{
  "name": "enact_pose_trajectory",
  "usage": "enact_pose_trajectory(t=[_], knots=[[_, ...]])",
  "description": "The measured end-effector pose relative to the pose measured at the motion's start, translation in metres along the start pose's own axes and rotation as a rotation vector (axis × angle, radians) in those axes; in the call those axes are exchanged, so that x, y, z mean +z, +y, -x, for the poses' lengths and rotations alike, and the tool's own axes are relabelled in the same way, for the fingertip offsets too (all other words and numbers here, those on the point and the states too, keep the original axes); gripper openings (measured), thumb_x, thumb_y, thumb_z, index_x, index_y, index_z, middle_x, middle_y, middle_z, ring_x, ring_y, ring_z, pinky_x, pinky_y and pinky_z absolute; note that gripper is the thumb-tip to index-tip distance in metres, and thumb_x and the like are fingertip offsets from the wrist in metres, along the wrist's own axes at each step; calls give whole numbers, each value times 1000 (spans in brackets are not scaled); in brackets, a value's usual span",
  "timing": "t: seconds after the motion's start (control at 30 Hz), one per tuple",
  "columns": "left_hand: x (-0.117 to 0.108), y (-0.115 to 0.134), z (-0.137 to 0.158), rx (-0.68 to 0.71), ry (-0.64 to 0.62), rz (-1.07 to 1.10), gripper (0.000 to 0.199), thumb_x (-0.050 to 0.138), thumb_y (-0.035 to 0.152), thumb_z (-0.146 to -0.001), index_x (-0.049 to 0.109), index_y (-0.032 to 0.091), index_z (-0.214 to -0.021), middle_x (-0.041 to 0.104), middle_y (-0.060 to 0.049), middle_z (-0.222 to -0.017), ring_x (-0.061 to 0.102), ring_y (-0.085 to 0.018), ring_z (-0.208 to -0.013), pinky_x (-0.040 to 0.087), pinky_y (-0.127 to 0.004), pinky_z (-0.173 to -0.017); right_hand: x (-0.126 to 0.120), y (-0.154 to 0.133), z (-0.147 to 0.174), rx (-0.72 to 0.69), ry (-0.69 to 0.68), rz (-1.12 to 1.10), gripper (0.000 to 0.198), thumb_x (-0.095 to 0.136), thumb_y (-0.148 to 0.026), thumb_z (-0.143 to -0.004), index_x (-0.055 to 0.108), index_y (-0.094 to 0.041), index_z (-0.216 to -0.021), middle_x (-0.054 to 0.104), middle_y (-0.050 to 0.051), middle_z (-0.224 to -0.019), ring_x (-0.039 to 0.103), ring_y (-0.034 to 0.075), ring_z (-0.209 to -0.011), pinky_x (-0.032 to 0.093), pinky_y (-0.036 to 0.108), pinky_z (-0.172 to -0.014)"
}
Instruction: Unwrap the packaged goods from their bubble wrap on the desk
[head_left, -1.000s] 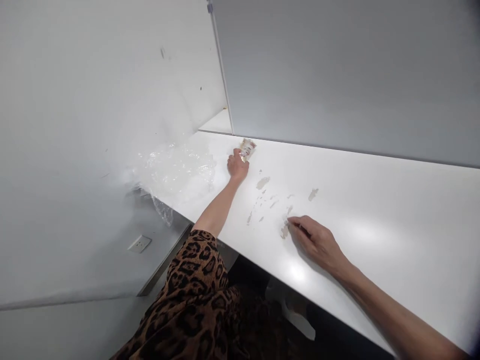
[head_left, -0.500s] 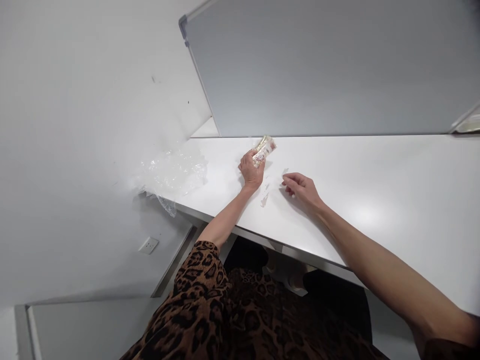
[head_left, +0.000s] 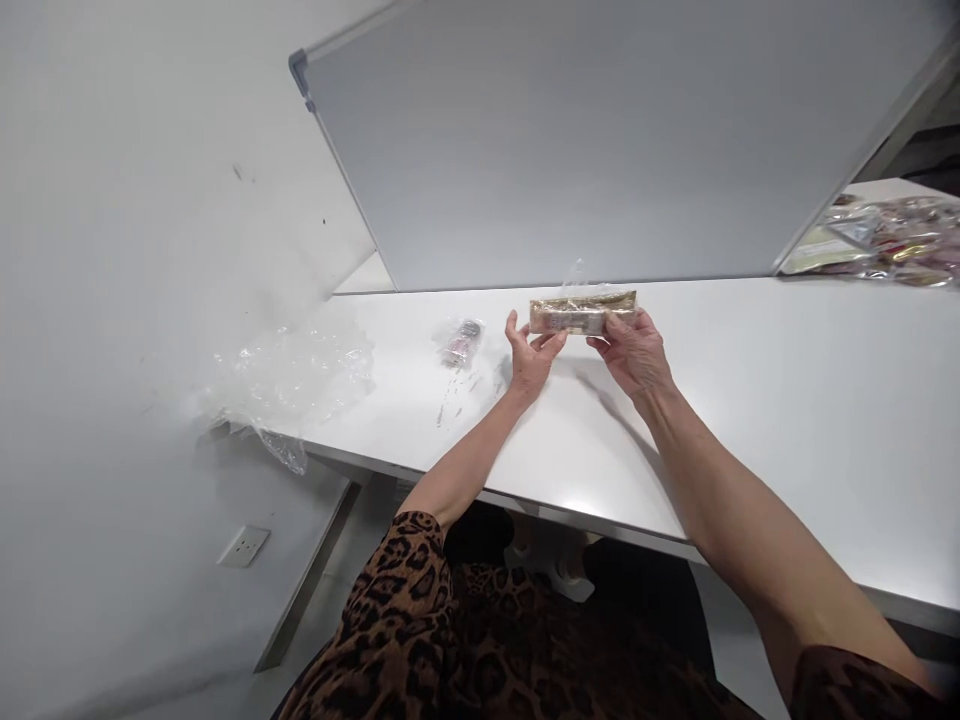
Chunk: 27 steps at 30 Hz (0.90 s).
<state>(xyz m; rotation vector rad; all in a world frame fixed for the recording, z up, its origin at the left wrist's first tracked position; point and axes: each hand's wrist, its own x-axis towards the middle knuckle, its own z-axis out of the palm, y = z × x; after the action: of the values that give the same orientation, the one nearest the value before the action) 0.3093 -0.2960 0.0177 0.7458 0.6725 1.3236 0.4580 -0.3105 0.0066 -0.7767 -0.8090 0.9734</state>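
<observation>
A long, narrow gold box [head_left: 570, 318] with printing on its side and loose clear film at its top is held level above the white table. My right hand [head_left: 637, 352] grips its right end, thumb on the near face. At the left end, my left hand [head_left: 531, 365] has thumb and fingers on the lower edge, with one finger raised. Left of my left hand lies a small clear-wrapped packet [head_left: 461, 345] with a dark end and a pinkish part. Small scraps or marks [head_left: 450, 400] show on the table just below it.
Crumpled clear plastic [head_left: 292, 375] spreads over the table's left end and hangs past the edge. A large grey-white board [head_left: 555, 150] leans along the back. Shiny plastic-wrapped packages [head_left: 892, 240] lie at the right behind it. A wall outlet [head_left: 244, 546] is lower left.
My right hand has moved up and taken hold of the gold box's right end. The box is now raised and level between both hands. The view has turned right, showing the packages.
</observation>
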Motion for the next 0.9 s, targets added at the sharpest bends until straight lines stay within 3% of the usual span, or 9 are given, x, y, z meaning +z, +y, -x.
enact_pose_trajectory(t=[0.1, 0.17, 0.27, 0.37, 0.47, 0.57, 0.67, 0.77, 0.9], knots=[[-10, 3, -11, -260, -91, 87, 49, 81, 26, -81, 59, 25, -125, 69, -5, -111, 74, -21, -107, 54, -42, -107, 10, 7, 8, -79, -21, 94, 62, 95, -52, -56, 50, -27, -91, 70, -4, -98, 68, 17, -91, 59, 34, -82], [-17, 9, -18, -327, -110, 156, 25, 74, 32, -86, 65, 20, -107, 70, -6, -98, 74, -24, -102, 55, -44, -105, 14, 11, 15, -107, -100, 211, 61, 94, -55, -60, 53, -27, -95, 71, -1, -105, 68, 20, -99, 57, 38, -90], [-24, 17, -26, -318, -7, 227, 11, 64, 29, -90, 65, 18, -93, 71, -6, -91, 74, -24, -106, 55, -41, -104, 18, 11, 28, -119, -338, 463, 53, 89, -58, -70, 61, -26, -102, 68, 5, -130, 63, 26, -123, 49, 44, -107], [-27, 18, -31, -313, 51, 231, 14, 59, 27, -91, 67, 16, -97, 73, -8, -93, 73, -25, -112, 55, -40, -103, 20, 9, 38, -82, -512, 614, 47, 75, -62, -86, 66, -27, -116, 63, 6, -142, 55, 28, -136, 42, 48, -115], [-26, 13, -32, -290, 44, 222, 25, 68, 30, -86, 69, 17, -108, 76, -9, -105, 72, -27, -117, 55, -41, -104, 19, 13, 39, -75, -423, 613, 52, 75, -66, -85, 67, -27, -119, 68, 6, -130, 64, 25, -118, 50, 44, -103], [-23, 8, -31, -277, -8, 224, 37, 76, 32, -82, 69, 20, -117, 77, -7, -115, 72, -26, -118, 55, -38, -103, 16, 20, 34, -54, -287, 546, 48, 85, -64, -75, 72, -24, -99, 72, 4, -100, 65, 21, -89, 55, 37, -83], [-22, 8, -31, -294, -34, 248, 33, 74, 32, -83, 71, 21, -114, 78, -5, -106, 75, -23, -112, 57, -35, -102, 13, 23, 27, -15, -183, 378, 44, 91, -60, -70, 70, -23, -81, 65, 2, -78, 60, 17, -72, 54, 33, -69], [-24, 15, -32, -356, -39, 282, 20, 69, 35, -87, 72, 19, -98, 79, -5, -95, 77, -24, -106, 58, -39, -101, 10, 20, 19, 21, -83, 219, 42, 93, -52, -69, 63, -23, -74, 63, 0, -75, 58, 14, -68, 52, 29, -62], [-24, 22, -32, -407, -69, 320, 18, 60, 30, -91, 71, 17, -89, 80, -7, -95, 76, -27, -109, 56, -43, -106, -2, 16, 7, 94, 40, 19, 36, 90, -40, -70, 57, -23, -74, 61, -2, -79, 58, 12, -69, 54, 26, -58]])
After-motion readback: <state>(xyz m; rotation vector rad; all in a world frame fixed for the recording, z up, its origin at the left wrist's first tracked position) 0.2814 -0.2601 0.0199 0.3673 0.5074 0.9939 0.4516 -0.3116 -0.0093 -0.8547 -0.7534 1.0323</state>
